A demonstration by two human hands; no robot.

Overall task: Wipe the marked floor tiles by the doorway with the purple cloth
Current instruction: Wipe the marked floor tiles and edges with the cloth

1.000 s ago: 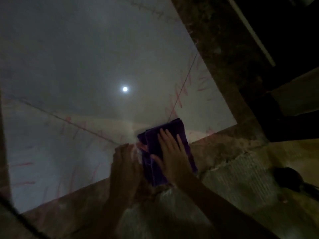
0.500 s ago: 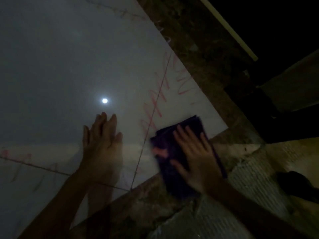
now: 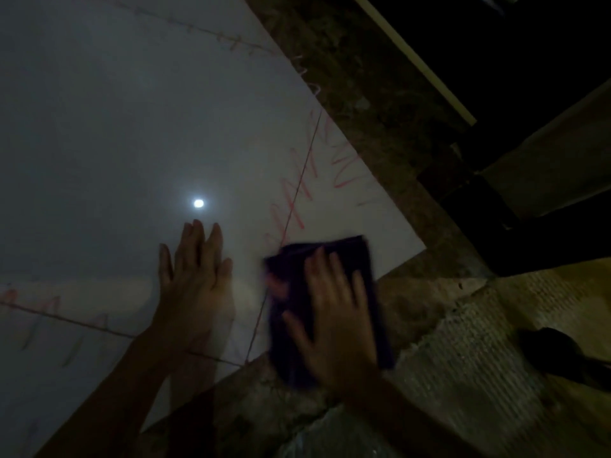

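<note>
The purple cloth (image 3: 322,312) lies folded flat at the lower centre-right of the frame, half on the pale floor tiles (image 3: 115,127) and half over their edge onto the brown stone sill (image 3: 420,305) by the doorway. The right hand (image 3: 334,315) rests on top of it with fingers spread and straight, pressing it down rather than pinching it; both hand and cloth are blurred, so I judge a wiping stroke to be under way. The left hand (image 3: 195,279) lies flat on the tile just left of the cloth, fingers straight and close together, holding nothing, seemingly as a prop.

Pink scribbles (image 3: 307,180) run up along the tile joint from the cloth's top left corner toward the upper right, so most of the marking looks untouched. Fainter ones (image 3: 53,309) follow the joint at lower left. The next move likely calls for pushing the cloth up the frame along that joint with firm pressure, keeping it flat so it does not bunch.

Compared with half a second ago, the cloth and right hand sit slightly lower and further over the sill, and the left hand has kept its place on the tile. A second ago the left hand was beside the cloth at the tile edge. A lamp's reflection (image 3: 198,203) glares above the left hand, and a dark object (image 3: 555,352) sits at the right edge
</note>
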